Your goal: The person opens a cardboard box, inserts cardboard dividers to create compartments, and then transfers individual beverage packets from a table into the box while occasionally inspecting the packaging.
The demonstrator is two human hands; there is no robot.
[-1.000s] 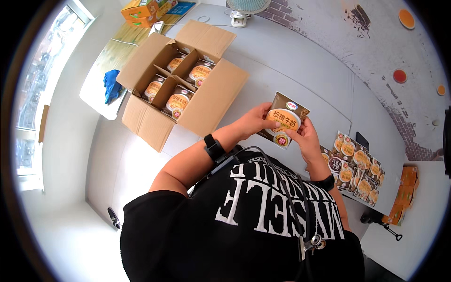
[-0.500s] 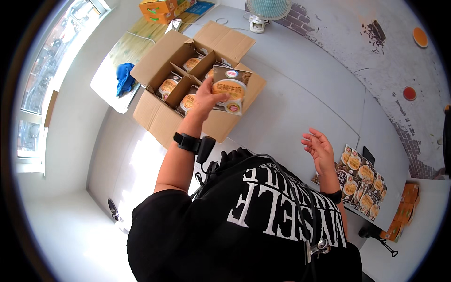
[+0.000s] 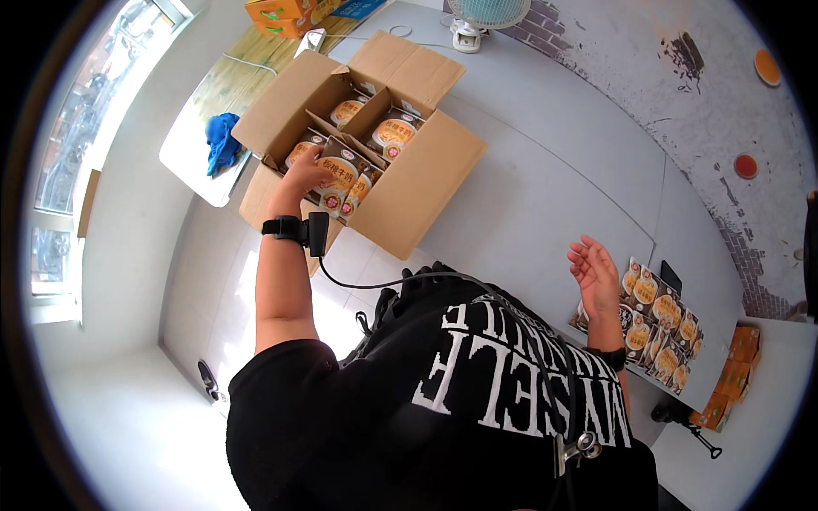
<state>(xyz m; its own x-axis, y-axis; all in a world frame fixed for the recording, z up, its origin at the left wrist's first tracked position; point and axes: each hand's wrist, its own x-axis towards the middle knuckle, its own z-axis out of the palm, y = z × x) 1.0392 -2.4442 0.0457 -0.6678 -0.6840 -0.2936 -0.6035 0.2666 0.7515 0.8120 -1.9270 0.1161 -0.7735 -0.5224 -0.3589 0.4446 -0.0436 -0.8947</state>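
In an open cardboard carton (image 3: 430, 183) divided into compartments, brown food packets with a bowl picture stand in each section. My left hand (image 3: 304, 175) reaches over the carton's near side, its fingers closed on the left edge of a brown packet (image 3: 339, 167) in the near right compartment. Part of that grip is hidden behind the hand. Another packet (image 3: 360, 192) stands beside it in the same compartment. My right hand (image 3: 594, 269) hovers over the grey table with fingers loosely bent and apart, holding nothing. Closest to it is a pile of similar packets (image 3: 660, 317).
A dark phone-like slab (image 3: 671, 277) lies behind the pile. Orange boxes (image 3: 734, 375) stand at the far right. A small fan (image 3: 487, 13) is at the back. To the left, a wooden board (image 3: 247, 64) and blue cloth (image 3: 221, 140) lie on a side table.
My left hand has moved left and nearer, bringing the packet from above the carton's right side down into the near right compartment. My right hand has shifted slightly right.
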